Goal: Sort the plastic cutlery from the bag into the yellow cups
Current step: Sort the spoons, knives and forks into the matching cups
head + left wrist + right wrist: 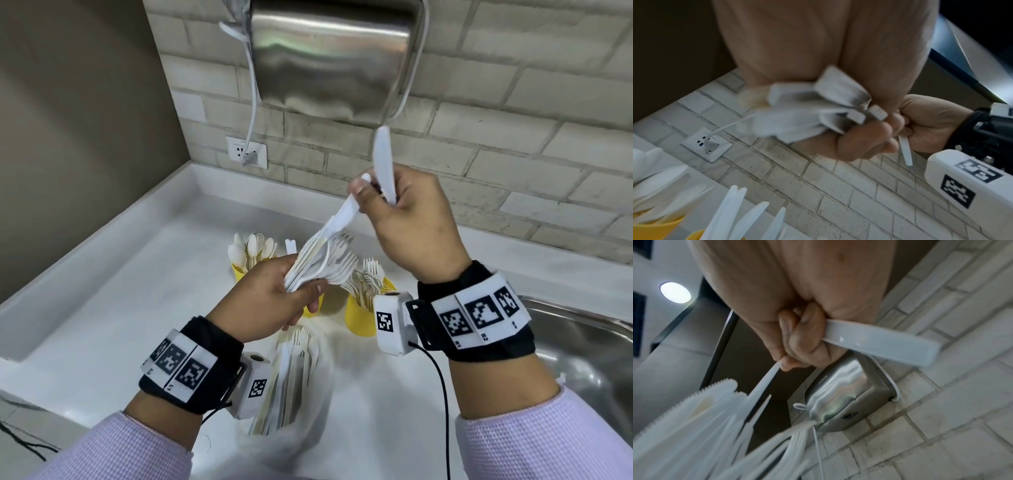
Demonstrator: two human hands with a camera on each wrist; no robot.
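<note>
In the head view my left hand (303, 286) grips a fanned bundle of white plastic forks and knives (329, 260) above the yellow cups. My right hand (371, 192) holds one white piece (382, 161) upright in its curled fingers and pinches the end of another piece (339, 219) that still lies in the bundle. One yellow cup (238, 272) holds spoons, another yellow cup (361, 320) holds forks, and a third (317, 306) is mostly hidden behind my left hand. The clear bag (291, 387) with more cutlery lies on the counter below my wrists. The left wrist view shows the bundle's handles (818, 110) in my fist.
A steel hand dryer (332, 58) hangs on the brick wall, its cable running to a wall socket (246, 152). A steel sink (582, 346) lies at the right. The white counter (120, 291) has a raised edge at the left and back.
</note>
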